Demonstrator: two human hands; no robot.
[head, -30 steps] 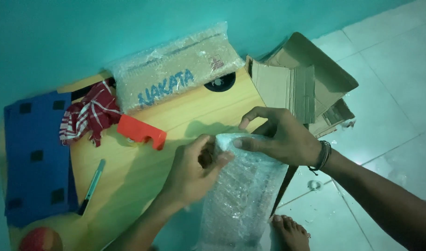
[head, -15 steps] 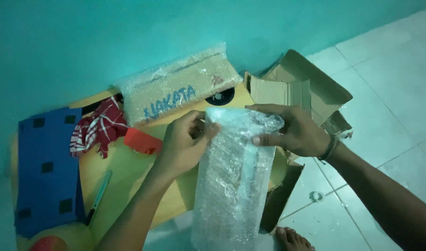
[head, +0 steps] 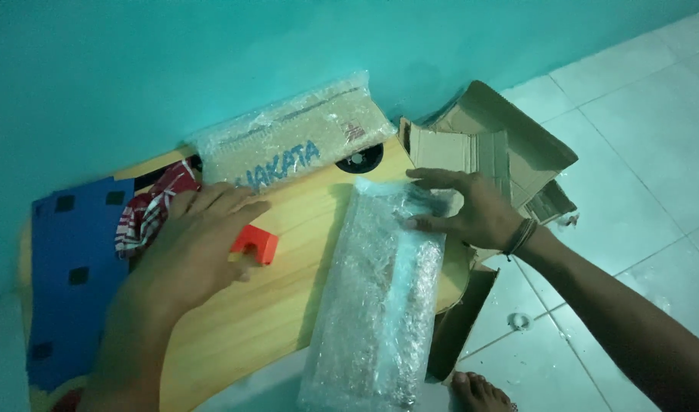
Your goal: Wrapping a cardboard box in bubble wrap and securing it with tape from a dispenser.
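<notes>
Bubble-wrapped long parcel (head: 384, 294) lies on the pale wooden board (head: 273, 305); right hand (head: 471, 210) presses its top, fingers spread. Left hand (head: 193, 244), fingers loosely together, covers the small orange block (head: 258, 243). Steady pressure probably prevents sliding.

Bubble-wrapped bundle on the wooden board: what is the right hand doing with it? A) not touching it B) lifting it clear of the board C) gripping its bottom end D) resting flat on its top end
D: the right hand lies flat on the top end of the bubble-wrapped bundle, which lies on the wooden board.
</notes>
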